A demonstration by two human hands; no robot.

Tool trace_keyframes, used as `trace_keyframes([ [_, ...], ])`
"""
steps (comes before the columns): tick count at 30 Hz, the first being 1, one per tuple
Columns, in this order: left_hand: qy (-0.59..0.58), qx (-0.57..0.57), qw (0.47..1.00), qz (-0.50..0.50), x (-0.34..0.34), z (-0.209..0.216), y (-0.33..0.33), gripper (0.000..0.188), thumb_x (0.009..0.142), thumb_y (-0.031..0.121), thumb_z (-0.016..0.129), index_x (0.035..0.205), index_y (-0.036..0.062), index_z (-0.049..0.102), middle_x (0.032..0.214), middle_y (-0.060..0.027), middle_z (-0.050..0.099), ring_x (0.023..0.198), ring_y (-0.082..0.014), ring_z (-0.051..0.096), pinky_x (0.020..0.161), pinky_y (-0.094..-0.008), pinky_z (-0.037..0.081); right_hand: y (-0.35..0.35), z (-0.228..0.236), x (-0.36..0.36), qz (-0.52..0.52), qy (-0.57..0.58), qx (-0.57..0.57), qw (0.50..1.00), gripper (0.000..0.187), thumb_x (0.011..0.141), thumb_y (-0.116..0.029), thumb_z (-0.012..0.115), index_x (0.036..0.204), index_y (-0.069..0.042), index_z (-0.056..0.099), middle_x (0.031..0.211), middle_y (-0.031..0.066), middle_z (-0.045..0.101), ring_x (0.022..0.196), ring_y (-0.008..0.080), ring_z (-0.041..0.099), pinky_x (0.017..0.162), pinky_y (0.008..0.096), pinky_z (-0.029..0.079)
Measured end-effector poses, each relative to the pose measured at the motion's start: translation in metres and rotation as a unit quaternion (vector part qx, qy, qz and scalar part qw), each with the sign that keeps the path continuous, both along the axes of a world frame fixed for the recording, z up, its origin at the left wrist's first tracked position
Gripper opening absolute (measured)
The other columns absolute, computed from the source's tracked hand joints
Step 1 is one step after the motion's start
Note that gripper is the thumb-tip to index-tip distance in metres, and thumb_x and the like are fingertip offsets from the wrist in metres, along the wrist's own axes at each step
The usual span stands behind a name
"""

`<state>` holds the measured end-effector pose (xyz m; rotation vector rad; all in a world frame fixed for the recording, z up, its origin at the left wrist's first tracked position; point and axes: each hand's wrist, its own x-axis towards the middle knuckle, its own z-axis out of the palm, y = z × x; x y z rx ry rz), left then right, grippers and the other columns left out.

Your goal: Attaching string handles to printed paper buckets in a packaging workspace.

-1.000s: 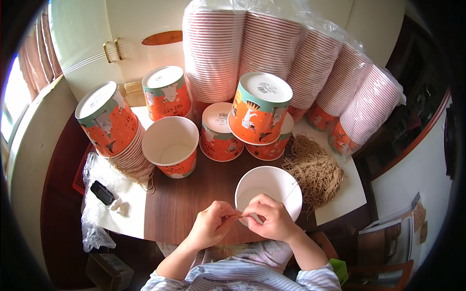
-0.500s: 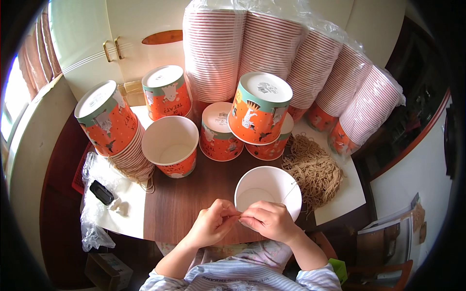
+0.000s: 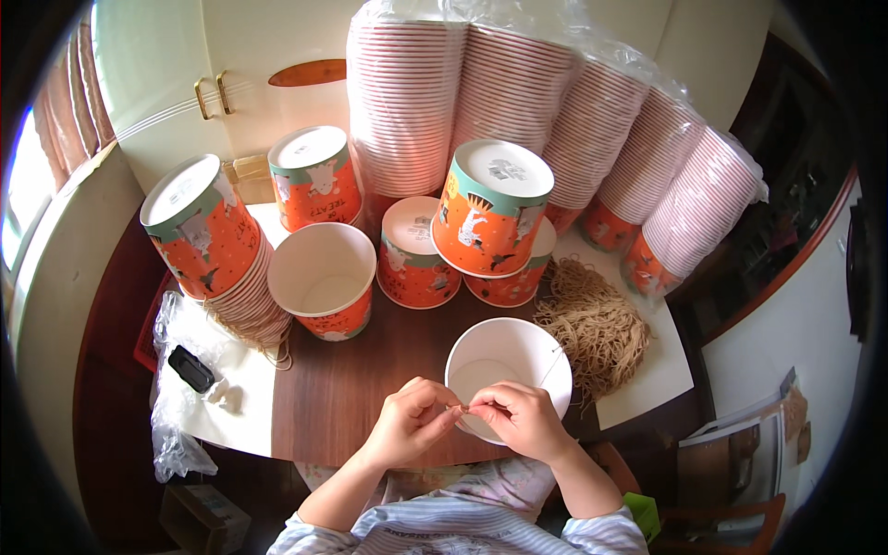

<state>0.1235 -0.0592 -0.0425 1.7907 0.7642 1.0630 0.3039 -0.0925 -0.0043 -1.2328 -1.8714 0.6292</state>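
Observation:
A white paper cup stands open side up at the near edge of the brown table. Over its near rim my left hand and my right hand meet fingertip to fingertip, pinching a thin tan string at the rim. A length of the string runs up across the cup's right side. A heap of tan strings lies just right of the cup.
Orange printed cups stand behind: one open upright cup, an upturned stack at left, more upturned cups in the middle. Tall plastic-wrapped cup stacks lean at the back. A small black object lies on clear plastic at left.
My two hands have drawn slightly closer together at the cup's near rim; the cup and everything else stay in place.

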Motion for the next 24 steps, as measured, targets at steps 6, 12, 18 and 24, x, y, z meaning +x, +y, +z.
trace_keyframes([
  [6, -0.170, -0.228, 0.956, -0.075, -0.002, -0.008, -0.004, 0.008, 0.084, 0.008, 0.061, 0.085, 0.0014, 0.057, 0.078, -0.0019, 0.058, 0.069, -0.0081, 0.051, 0.063, -0.0225, 0.042, -0.003, 0.001, -0.002, -0.002, -0.031, 0.001, 1.000, 0.006, 0.077, -0.007, 0.063, 0.079, -0.005, 0.058, 0.071, 0.0083, 0.060, 0.063, 0.0248, 0.060, 0.054, 0.0323, 0.047],
  [12, -0.284, -0.289, 0.907, -0.114, -0.008, -0.010, -0.001, 0.005, 0.088, 0.005, 0.053, 0.091, 0.0007, 0.053, 0.085, -0.0032, 0.058, 0.082, -0.0098, 0.057, 0.076, -0.0241, 0.046, -0.005, 0.003, 0.000, 0.012, -0.054, 0.017, 0.998, 0.005, 0.076, -0.005, 0.063, 0.079, -0.004, 0.059, 0.071, 0.0087, 0.061, 0.065, 0.0246, 0.061, 0.056, 0.0310, 0.048],
  [18, -0.104, -0.286, 0.937, -0.172, -0.012, 0.007, -0.009, 0.015, 0.087, 0.009, 0.056, 0.096, -0.0022, 0.055, 0.079, -0.0010, 0.059, 0.073, -0.0047, 0.053, 0.065, -0.0197, 0.044, -0.010, 0.005, -0.002, -0.005, -0.043, 0.050, 0.998, 0.008, 0.078, -0.008, 0.063, 0.080, -0.006, 0.056, 0.072, 0.0072, 0.058, 0.064, 0.0253, 0.060, 0.055, 0.0337, 0.047],
  [24, -0.042, -0.190, 0.978, -0.072, -0.005, 0.003, -0.013, 0.010, 0.087, 0.009, 0.055, 0.089, -0.0009, 0.056, 0.066, 0.0021, 0.054, 0.058, -0.0019, 0.044, 0.050, -0.0170, 0.035, -0.012, 0.004, -0.007, -0.007, -0.042, 0.076, 0.996, 0.008, 0.076, -0.004, 0.064, 0.080, -0.005, 0.057, 0.071, 0.0079, 0.059, 0.062, 0.0248, 0.059, 0.054, 0.0319, 0.048],
])
